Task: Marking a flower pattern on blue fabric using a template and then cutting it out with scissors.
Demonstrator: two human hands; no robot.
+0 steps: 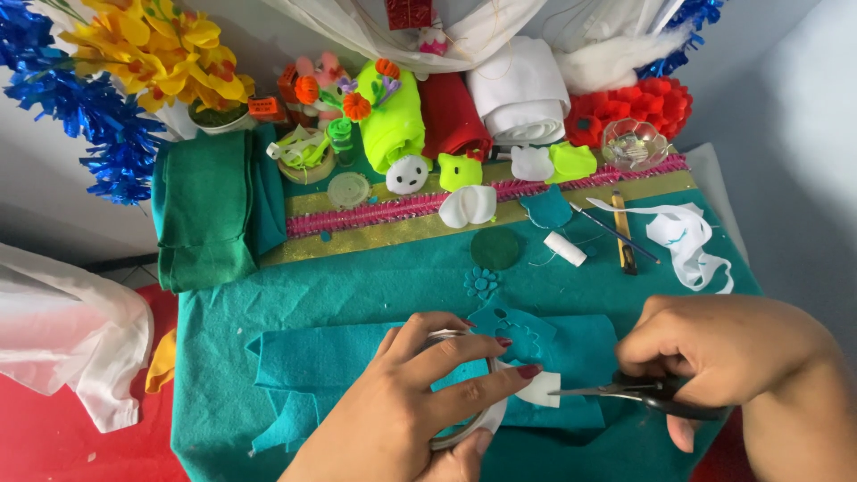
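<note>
Your small white felt piece (541, 390) lies flat on teal felt (357, 357), the black-handled scissors' (643, 393) tips touching its right edge; a clear tape roll (464, 428) sits alongside.

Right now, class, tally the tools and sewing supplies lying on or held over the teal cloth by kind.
Scissors: 1
Tape roll: 1
White thread spool: 1
Craft knife: 1
Thin blue stick: 1
Total: 5

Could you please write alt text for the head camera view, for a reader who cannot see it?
Over a teal felt sheet, the right hand points black-handled scissors at a small white felt piece pinched by the left hand, which also grips a clear tape roll. Behind lie a white thread spool, felt rolls and yellow artificial flowers.
</note>
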